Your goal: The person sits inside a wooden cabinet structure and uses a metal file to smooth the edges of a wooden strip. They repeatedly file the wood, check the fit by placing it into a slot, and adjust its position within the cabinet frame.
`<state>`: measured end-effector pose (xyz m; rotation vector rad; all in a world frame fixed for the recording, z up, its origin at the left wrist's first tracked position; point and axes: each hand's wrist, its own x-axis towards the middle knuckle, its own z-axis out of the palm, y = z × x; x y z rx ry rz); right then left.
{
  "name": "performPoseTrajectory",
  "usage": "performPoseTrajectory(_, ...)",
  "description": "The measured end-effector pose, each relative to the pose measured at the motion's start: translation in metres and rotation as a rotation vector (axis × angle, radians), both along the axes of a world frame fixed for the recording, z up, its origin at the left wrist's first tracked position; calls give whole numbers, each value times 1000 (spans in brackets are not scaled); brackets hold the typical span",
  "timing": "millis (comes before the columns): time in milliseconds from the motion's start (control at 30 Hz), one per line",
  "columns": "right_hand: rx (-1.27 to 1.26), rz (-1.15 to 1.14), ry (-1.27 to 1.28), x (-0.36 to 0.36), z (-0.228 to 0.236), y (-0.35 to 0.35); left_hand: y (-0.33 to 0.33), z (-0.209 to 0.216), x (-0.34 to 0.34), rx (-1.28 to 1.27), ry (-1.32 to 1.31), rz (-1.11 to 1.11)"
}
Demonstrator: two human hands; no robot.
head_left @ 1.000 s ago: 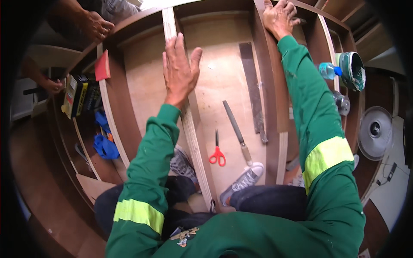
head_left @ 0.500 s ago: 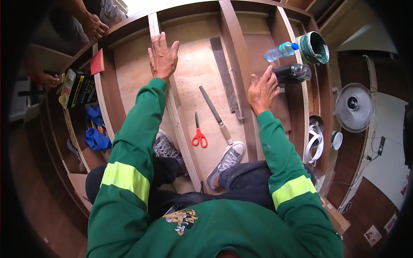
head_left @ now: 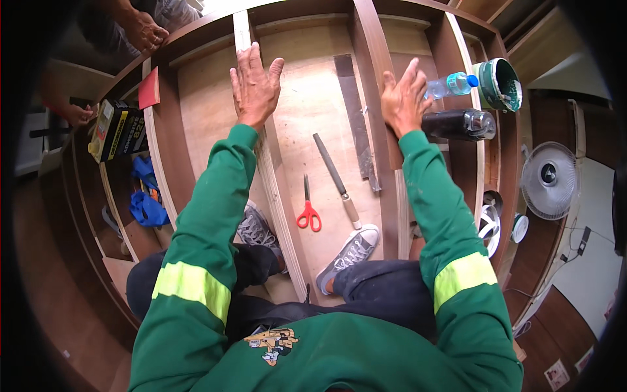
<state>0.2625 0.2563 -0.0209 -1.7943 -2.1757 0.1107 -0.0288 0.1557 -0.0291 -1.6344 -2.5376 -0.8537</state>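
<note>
A partitioned wooden cabinet frame (head_left: pixel 212 108) fills the middle of the frame, its compartments facing up; the left hand (head_left: pixel 256 85) lies palm down along the pale raw edge of a divider board (head_left: pixel 277 202) at upper centre, fingers straight and close together, thumb held out to the right, gripping nothing; the right hand (head_left: pixel 405 101), right of centre, lies over the brown divider (head_left: pixel 373 46), fingers extended and slightly spread, with nothing grasped; whether it presses on the wood I cannot tell.

Just right of that hand are a clear plastic bottle with a blue cap (head_left: pixel 450 85) and, below it, a dark bottle (head_left: pixel 454 124); a green bucket (head_left: pixel 499 85) stands beyond them. Between the two dividers lie red-handled scissors (head_left: pixel 309 217), a flat file with a wooden handle (head_left: pixel 332 164) and a long dark strip (head_left: pixel 356 117); the file's handle end is close to a grey sneaker (head_left: pixel 349 258) at lower centre. At upper left, a co-worker's hand (head_left: pixel 147 31) is at the frame's outer edge.
</note>
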Motion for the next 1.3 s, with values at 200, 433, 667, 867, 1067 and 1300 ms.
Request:
performPoseTrajectory(200,101,-22,18,-37,-16,97,2,0,5,26,39,-49)
performPoseTrajectory(433,53,76,-134,-134,9,188,-4,0,-3,-35,80,-39)
performPoseTrajectory(667,101,46,-187,-170,-10,252,-8,3,-9,-36,79,-41)
performPoseTrajectory(867,-51,-63,-29,-160,0,174,-13,22,-4,-14,50,-11)
performPoseTrajectory(1067,157,25,-78,-27,-10,67,4,26,11,4,-93,-50)
performPoseTrajectory(1300,-61,-107,-61,63,6,-113,-23,14,13,120,345,-60)
